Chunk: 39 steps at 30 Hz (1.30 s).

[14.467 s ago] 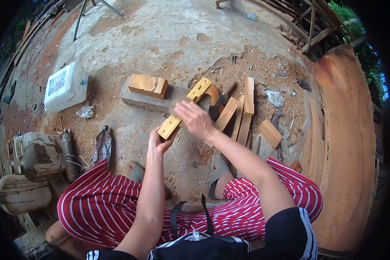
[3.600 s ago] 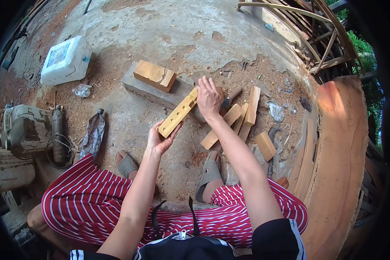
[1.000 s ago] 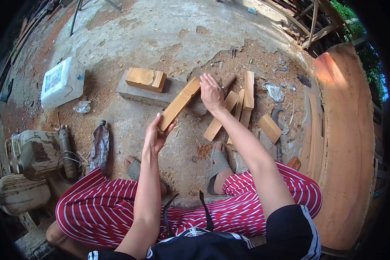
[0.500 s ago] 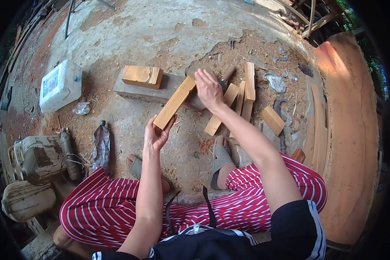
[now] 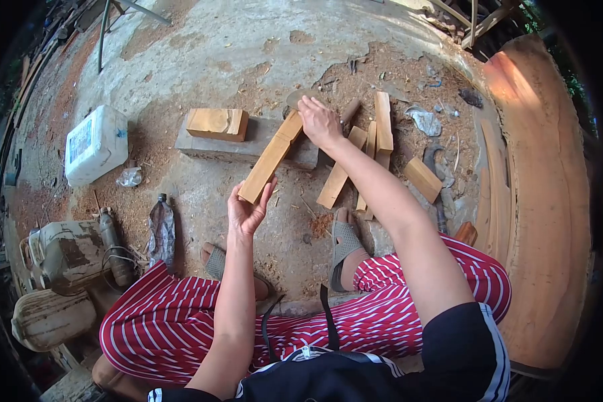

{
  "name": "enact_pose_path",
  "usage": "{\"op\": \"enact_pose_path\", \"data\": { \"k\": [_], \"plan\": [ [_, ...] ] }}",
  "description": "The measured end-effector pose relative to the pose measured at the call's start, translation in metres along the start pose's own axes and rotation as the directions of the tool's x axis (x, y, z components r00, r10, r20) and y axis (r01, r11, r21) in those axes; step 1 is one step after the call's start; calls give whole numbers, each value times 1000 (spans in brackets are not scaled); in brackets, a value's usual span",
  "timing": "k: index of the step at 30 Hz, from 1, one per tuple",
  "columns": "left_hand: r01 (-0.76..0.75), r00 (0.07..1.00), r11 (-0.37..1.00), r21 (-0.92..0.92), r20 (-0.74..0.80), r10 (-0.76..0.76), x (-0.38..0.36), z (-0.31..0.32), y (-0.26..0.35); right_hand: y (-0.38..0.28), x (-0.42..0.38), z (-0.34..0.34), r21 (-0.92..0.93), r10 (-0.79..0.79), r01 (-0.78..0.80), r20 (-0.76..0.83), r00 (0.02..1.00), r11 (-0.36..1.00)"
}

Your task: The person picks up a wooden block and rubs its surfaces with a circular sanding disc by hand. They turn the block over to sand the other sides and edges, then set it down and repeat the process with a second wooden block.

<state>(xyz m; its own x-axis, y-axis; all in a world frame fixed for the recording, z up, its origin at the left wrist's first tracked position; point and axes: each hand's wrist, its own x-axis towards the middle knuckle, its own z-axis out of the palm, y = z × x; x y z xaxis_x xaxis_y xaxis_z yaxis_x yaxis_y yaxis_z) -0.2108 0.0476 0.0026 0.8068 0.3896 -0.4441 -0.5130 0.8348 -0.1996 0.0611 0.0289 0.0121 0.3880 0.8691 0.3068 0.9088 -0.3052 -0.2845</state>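
Observation:
A long squared wooden block (image 5: 271, 161) slants away from me in front of a grey slab (image 5: 221, 149). My left hand (image 5: 246, 211) is closed around its near end, thumb and fingers on either side. At the far end, my right hand (image 5: 320, 125) grips the block with its fingers bent over the top; part of that end is hidden beneath them. Just beyond those fingers shows the edge of a flat greyish, rounded thing (image 5: 300, 98), mostly covered. A shorter wooden block (image 5: 216, 123) with a dark knot mark rests on the slab's left part.
Right of the slab lie several wood pieces (image 5: 335, 184) and a tool's wooden handle (image 5: 350, 111). A loose block (image 5: 422, 179) sits near a dark curved metal tool (image 5: 435, 157). A wide plank (image 5: 549, 201) runs along the right; a white jug (image 5: 97, 144) and bottles stand left.
My right hand's fingers, stretched out over the block's far end before, are now bent around it. The left hand keeps its hold. The whole view has shifted slightly.

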Motion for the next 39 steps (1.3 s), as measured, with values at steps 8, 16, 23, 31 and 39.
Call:
{"op": "enact_pose_path", "data": {
  "k": [8,16,23,31,39],
  "plan": [
    [-83,996,537,839,89,16,-11,37,-9,-14,33,-50,86,362,-380,176,916,921],
    [-87,975,504,859,-31,221,-4,21,4,-59,-47,-9,167,-227,228,-23,974,959],
    [-82,975,549,832,-49,219,-5,-9,5,-46,-48,-13,91,-497,503,-88,864,859],
    [-69,973,555,829,-66,220,-6,0,6,-99,-94,-11,205,-457,465,-88,885,861],
    [-59,980,555,830,-59,192,-9,8,1,-5,1,-36,234,188,-204,90,978,951]
  ]
}}
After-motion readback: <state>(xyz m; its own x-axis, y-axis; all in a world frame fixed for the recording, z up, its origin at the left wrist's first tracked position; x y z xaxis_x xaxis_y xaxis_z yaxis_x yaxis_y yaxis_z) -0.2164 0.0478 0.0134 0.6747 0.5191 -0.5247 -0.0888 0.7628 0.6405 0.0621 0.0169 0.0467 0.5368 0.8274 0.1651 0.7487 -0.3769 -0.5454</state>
